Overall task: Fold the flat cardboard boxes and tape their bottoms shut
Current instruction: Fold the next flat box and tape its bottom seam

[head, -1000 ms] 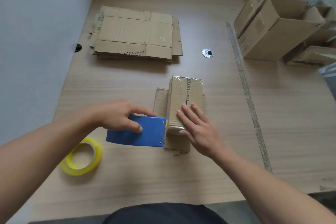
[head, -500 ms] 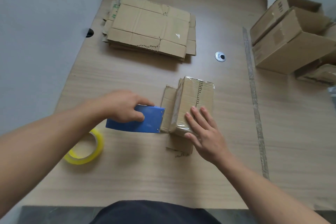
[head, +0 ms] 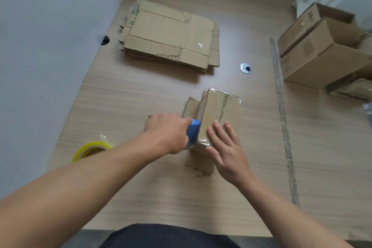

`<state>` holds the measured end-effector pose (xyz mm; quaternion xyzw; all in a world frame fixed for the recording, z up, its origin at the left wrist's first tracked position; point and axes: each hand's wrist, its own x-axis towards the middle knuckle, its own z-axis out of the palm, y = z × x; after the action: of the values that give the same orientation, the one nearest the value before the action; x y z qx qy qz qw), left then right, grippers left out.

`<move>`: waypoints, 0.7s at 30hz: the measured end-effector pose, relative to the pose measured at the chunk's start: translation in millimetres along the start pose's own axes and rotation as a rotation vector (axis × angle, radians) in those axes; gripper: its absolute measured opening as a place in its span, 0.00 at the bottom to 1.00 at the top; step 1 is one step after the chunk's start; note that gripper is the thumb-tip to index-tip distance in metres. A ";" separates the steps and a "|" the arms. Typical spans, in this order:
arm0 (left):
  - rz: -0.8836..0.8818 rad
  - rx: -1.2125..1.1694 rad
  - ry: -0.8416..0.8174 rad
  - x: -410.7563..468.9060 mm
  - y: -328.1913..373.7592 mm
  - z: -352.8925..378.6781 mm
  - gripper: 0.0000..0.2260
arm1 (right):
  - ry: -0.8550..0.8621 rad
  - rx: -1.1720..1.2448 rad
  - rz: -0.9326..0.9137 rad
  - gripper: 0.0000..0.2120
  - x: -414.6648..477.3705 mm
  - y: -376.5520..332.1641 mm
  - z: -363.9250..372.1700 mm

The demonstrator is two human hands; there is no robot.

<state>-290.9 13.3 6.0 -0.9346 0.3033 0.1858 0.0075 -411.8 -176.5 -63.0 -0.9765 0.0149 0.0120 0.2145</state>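
- The left hand (head: 168,132) is closed around a blue tape dispenser (head: 192,133), gripping it from above, with most of the tool hidden under the hand.
- The visible blue end of the dispenser presses against the left side of a small cardboard box (head: 218,115) near the middle of the desk (head: 141,197).
- The right hand (head: 226,150) lies flat and open on top of the near end of that box, fingers (head: 218,131) spread and pointing away from the person, holding nothing.
- The box stands upside down, its taped bottom facing up; a glossy clear strip runs along the top and wraps over the near and far edges.
- Open flaps splay out on the desk from under the box, to its left and toward the person.
- A roll of yellow tape (head: 91,150) lies flat on the desk, well to the left of the box, partly hidden behind the left forearm.
- A stack of flat cardboard boxes (head: 171,35) lies farther back on the desk, well apart from the box.
- A round metal cable grommet (head: 245,68) sits in the desk surface between the stack and the box, off to the right.
- A long strip of clear tape (head: 282,119) runs along the desk on the right.
- Beyond that strip, at the far right, several folded cardboard boxes (head: 322,46) lie together on their sides.
- A pale wall borders the desk on the left.
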 end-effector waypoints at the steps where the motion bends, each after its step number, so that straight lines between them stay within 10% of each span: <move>1: -0.020 0.015 0.002 -1.4 5.9 0.0 0.14 | 0.003 0.008 0.010 0.29 -0.3 -1.1 0.7; 21: -0.213 -0.175 0.102 -2.7 -57.4 81.7 0.30 | 0.052 0.124 0.158 0.23 -16.9 -40.5 -23.0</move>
<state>-288.2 72.0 -74.7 -0.9667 0.1853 0.1620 -0.0699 -426.9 -149.0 -24.7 -0.9572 0.0982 0.0028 0.2724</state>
